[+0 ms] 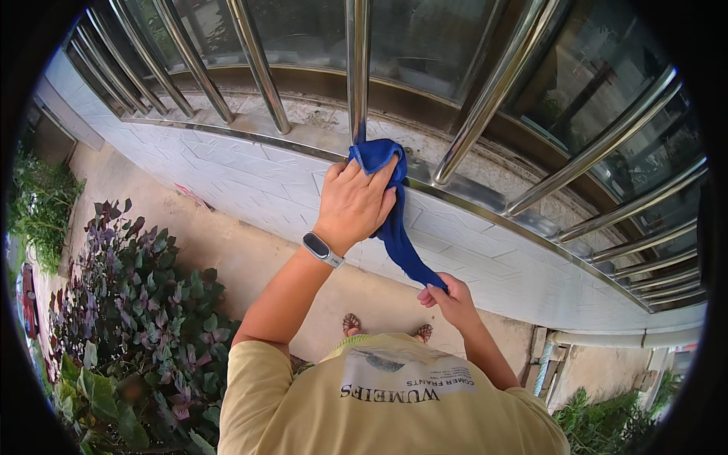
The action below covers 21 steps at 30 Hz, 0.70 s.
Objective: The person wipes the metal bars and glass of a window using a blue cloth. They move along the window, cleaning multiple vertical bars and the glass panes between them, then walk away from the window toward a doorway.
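A blue cloth stretches between my two hands. My left hand, with a grey band on its wrist, presses one end of it against the foot of an upright metal bar and the metal rail below. Folds of cloth cover some of the fingertips and the base of that bar. Lower and to the right, my right hand pinches the cloth's trailing end between thumb and fingers, clear of the wall.
More metal bars stand to both sides before window glass. Under the rail runs a white tiled wall. Purple-green leafy plants grow at the left, and a pale pipe lies low at the right.
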### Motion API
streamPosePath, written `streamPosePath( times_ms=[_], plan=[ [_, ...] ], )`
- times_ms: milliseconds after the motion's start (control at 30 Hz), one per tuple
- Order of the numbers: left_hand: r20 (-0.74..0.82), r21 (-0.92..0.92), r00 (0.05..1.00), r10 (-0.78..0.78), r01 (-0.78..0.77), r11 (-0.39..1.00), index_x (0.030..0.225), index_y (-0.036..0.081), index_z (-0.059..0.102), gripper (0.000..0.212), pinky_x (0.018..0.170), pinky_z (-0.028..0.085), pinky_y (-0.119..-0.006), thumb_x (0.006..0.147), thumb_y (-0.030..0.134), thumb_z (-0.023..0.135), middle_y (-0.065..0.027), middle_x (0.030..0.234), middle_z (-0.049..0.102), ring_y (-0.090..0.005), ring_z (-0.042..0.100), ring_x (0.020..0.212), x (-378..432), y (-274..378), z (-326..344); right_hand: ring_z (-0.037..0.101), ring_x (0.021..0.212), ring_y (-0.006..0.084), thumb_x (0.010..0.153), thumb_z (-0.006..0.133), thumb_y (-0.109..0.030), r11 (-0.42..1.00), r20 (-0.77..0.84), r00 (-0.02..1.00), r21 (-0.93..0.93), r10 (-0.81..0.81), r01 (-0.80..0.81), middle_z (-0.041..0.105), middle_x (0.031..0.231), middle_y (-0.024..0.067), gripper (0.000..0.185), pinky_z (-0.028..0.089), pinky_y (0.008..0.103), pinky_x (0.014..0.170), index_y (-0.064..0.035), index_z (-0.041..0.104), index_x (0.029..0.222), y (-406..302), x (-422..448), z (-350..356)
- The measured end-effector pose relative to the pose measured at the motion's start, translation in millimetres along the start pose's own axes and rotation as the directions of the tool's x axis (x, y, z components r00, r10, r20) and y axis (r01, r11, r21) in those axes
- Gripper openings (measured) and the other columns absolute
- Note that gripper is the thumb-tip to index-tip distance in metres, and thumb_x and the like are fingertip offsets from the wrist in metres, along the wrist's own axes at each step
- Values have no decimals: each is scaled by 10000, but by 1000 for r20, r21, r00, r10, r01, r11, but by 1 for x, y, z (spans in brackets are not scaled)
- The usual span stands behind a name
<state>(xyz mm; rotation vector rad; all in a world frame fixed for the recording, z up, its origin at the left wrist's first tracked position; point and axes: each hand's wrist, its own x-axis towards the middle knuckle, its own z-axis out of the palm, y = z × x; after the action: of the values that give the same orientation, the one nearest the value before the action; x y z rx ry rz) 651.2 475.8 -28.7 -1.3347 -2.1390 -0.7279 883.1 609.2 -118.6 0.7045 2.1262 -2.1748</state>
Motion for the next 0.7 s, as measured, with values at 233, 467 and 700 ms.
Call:
streamPosePath(
  times_ms=[233, 467, 700],
  plan=[
    [-95, -107, 990, -99, 89, 990, 1162, 83, 600, 394, 939, 338, -438, 771, 115, 630, -83, 1063, 616, -274, 539, 998, -13, 12, 1, 632, 731, 125, 918, 480, -40, 1000, 37, 999, 2, -1, 1, 658, 834, 95, 190, 528, 262, 688, 43, 551, 1073, -10, 13, 38],
    [-167, -89, 986, -15, 0, 996, 1090, 98, 645, 382, 931, 367, -441, 709, 80, 636, -86, 1043, 626, -266, 565, 976, 7, 47, 30, 633, 710, 130, 926, 478, -54, 997, 13, 999, -76, -31, 32, 659, 815, 102, 167, 528, 257, 657, 52, 543, 1038, -10, 29, 16],
    [-187, 23, 982, -25, 30, 999, 1106, 88, 640, 386, 1063, 283, -511, 722, 53, 633, -88, 1029, 632, -263, 590, 949, -20, 18, 20, 629, 719, 130, 937, 488, -82, 996, 154, 985, -6, -82, 84, 657, 817, 102, 167, 524, 260, 666, 48, 548, 1024, -26, 64, 25]
  ],
)
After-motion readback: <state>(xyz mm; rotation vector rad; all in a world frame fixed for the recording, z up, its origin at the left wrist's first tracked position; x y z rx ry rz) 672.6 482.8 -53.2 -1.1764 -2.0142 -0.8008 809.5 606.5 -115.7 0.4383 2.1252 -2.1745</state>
